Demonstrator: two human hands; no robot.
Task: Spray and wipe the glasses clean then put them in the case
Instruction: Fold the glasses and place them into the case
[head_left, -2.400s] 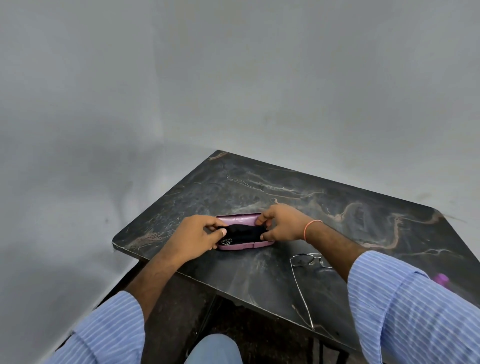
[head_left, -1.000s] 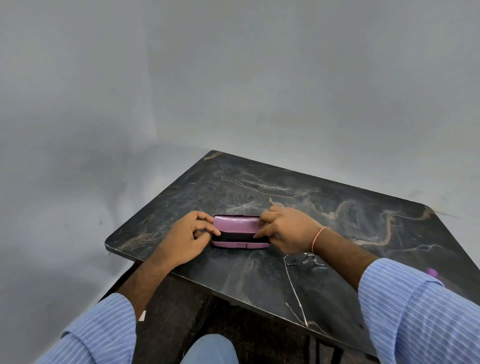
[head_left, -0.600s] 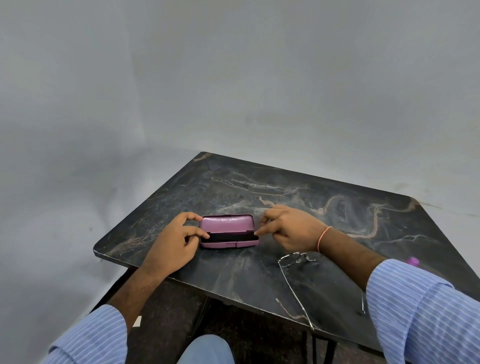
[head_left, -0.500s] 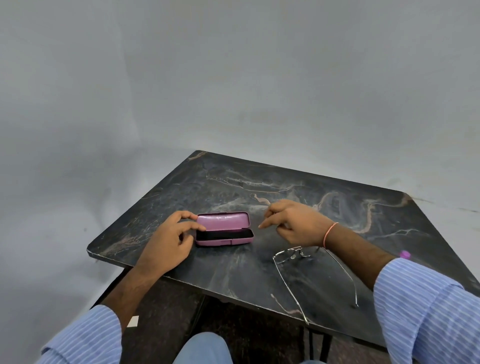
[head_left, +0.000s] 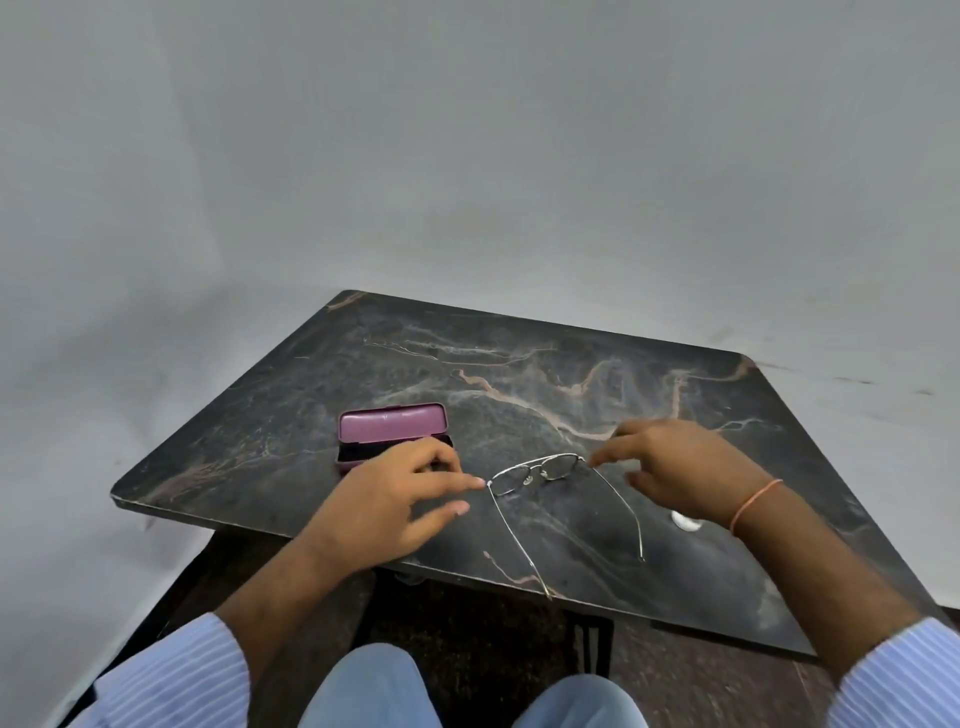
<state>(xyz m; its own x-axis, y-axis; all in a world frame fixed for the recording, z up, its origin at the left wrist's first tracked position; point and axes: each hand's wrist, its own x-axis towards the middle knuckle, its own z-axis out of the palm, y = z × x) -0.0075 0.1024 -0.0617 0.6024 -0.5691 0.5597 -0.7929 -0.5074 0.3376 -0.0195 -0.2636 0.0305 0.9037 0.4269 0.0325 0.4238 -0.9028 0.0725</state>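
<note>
Case: lid up, now released, at 10 o'clock on the counter. Glasses: flat, temples unfolded, centre. Left hand and right hand have left the case for the frame ends; fingers spread, gripping nothing yet. Cleaning apparently pending.

table: dark marble top | wall: plain grey | small white object: on table

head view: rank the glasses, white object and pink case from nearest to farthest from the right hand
From the right hand:
1. Glasses, at its fingertips, just left.
2. White object, on the table partly under the wrist.
3. Pink case, far left, lid open, beyond the left hand.
</note>
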